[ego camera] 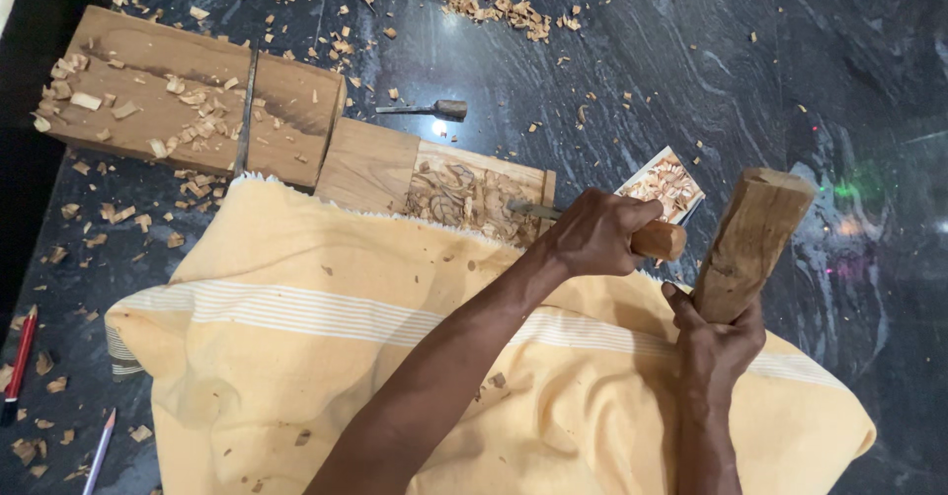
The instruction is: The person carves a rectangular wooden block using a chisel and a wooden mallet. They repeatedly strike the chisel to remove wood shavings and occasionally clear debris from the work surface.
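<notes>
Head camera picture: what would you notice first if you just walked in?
The big yellow cloth fills the bottom. Above it, the left hand holds a chisel to a carved wooden panel, while the right hand raises a wooden mallet. Wood chips litter the dark floor.

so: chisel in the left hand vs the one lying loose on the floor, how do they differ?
The held chisel is gripped by the left hand, blade on the carved panel; the loose chisel lies flat on the dark floor, untouched. The held chisel's handle looks light and thick; the loose chisel's looks darker and smaller. Both have wooden handles and metal blades.
</notes>
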